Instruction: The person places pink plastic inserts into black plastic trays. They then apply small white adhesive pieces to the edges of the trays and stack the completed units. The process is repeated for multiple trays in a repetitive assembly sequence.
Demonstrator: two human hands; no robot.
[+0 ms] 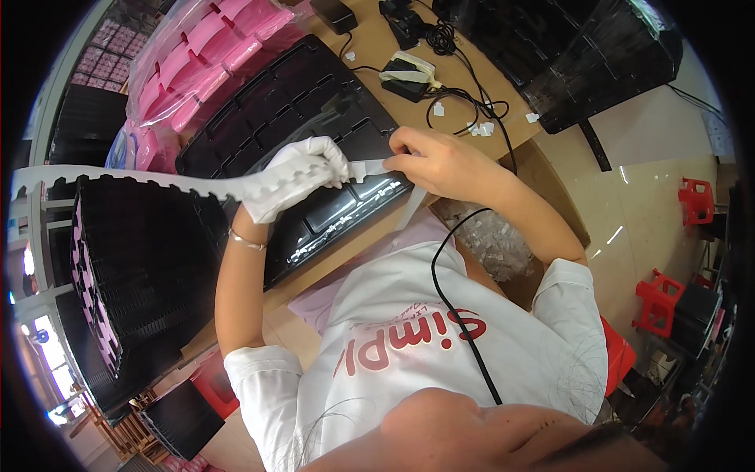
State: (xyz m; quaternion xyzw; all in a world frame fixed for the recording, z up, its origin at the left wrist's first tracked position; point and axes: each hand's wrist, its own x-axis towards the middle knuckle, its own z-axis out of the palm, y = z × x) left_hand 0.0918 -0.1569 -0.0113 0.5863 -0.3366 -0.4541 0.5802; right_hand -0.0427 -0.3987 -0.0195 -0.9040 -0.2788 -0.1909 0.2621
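A long white paper strip with a notched edge [165, 180] runs in from the left to my hands above a black plastic tray with moulded compartments [330, 86]. My left hand [303, 167], in a white glove, is closed on this strip. My right hand [440, 164] is bare and pinches a narrow white length of it just right of the glove. Between the hands a small white tab [359, 171] shows over the tray. Below my right fingers hangs a narrow translucent strip end [411, 208]. My fingertips partly hide what they pinch.
Pink trays in clear plastic [212, 55] lie behind on the left, and a black tray stack [149, 275] stands nearer. Black adapters [407, 79] and cables lie on the cardboard surface. A carton of clear scraps [499, 240] sits right of my lap. Red stools [659, 303] stand farther right.
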